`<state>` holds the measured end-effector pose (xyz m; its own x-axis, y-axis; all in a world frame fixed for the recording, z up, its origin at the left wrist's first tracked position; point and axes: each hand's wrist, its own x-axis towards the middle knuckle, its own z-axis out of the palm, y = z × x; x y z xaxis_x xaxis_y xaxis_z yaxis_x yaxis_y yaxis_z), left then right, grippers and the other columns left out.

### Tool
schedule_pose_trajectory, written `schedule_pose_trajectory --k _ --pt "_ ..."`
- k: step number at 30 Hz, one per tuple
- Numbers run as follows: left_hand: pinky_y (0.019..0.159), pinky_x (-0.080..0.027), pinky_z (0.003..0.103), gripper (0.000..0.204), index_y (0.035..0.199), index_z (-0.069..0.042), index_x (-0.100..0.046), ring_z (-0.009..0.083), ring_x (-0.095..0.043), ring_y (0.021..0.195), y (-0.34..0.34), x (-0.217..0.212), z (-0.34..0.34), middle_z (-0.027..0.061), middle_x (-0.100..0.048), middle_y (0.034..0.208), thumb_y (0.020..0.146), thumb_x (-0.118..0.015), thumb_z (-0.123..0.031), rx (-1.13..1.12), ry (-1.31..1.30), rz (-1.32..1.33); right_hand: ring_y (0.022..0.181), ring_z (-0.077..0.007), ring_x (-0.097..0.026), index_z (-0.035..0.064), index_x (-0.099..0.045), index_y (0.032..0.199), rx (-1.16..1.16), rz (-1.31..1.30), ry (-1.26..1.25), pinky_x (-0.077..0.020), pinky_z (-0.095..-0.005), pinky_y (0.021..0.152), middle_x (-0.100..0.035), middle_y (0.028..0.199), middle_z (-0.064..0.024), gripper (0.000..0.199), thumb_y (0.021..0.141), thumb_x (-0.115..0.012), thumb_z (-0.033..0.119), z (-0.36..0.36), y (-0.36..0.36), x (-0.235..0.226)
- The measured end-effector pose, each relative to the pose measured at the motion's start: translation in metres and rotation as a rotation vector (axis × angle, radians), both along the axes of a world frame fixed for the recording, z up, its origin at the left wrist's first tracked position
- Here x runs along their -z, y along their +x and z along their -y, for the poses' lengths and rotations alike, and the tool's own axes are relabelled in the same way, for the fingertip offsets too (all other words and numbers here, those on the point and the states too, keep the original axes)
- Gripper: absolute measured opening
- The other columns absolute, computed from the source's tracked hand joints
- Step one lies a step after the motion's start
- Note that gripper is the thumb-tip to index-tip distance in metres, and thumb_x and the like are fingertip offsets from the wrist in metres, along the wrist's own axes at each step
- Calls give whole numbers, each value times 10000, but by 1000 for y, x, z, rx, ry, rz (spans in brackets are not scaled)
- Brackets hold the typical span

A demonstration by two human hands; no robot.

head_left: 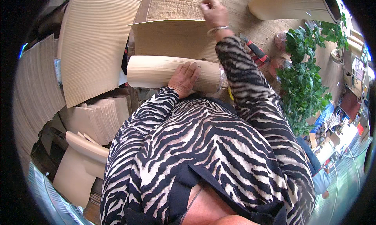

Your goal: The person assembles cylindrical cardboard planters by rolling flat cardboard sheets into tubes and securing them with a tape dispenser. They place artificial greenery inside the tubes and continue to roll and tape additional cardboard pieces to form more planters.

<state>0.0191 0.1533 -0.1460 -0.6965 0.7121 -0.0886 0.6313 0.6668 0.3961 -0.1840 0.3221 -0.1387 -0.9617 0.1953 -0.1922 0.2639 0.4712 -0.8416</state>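
Note:
A pale roll of corrugated cardboard [147, 70] lies crosswise in front of my body, with a bit of clear plastic [222, 75] at its right end. My left hand [185, 78] rests on top of the roll, fingers laid flat over its curve. Beyond the roll, a curled corrugated sheet [172, 37] lies on the table. My right hand [215, 14], a pale bangle at its wrist, is raised past that sheet's right part. Its fingers are curled together, and anything between them is too small to make out. Red-handled pruning shears [256, 52] lie beside my right forearm.
Leafy green stems [303, 76] with clear wrapping spread along the table's right side. Another large cardboard roll [291, 5] lies at the far right. At left stand a tall corrugated sheet [96, 41] and stacked cardboard [98, 119]. A person's sleeve [321, 180] shows at lower right.

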Motion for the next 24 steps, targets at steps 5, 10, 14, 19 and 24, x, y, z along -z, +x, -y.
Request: schedule_pose_trajectory --k 5,10,14,19,24 --pt "1073 -322 491 756 1343 -20 -430 359 -414 1264 5 9 0 190 -435 1360 668 -700 -227 -21 29 18 1156 -245 -576 31 -514 1314 -299 278 -9 -487 -308 892 -593 1276 -142 556 764 -580 -23 -86 -15 85" --pt "1086 -304 496 753 1353 -24 -414 361 -395 1293 8 12 1 184 -420 1385 678 -680 -225 -18 8 13 898 -179 -658 151 -702 1102 -323 407 158 -498 -287 833 -719 977 -80 437 720 -629 -48 -82 36 102" --pt "1094 -296 471 876 1383 -9 -388 345 -370 1308 4 20 5 167 -404 1402 664 -757 -347 19 -37 15 867 -313 -674 123 -686 908 -381 -523 282 -535 -423 730 -694 896 -141 160 757 -678 174 -20 17 -42" --pt "1089 -296 475 907 1395 -2 -362 353 -364 1311 3 8 1 171 -399 1403 663 -749 -373 3 -98 53 885 -323 -684 155 -685 997 -247 -418 490 -554 -408 747 -702 922 -144 269 836 -516 22 8 -44 -166" --pt "1079 -310 496 906 1373 -22 -381 364 -377 1295 7 10 2 182 -394 1387 620 -768 -343 -20 30 53 829 -385 -661 -20 -514 1192 -212 -191 693 -546 -437 675 -664 942 -202 606 777 -780 333 -57 -15 -32"
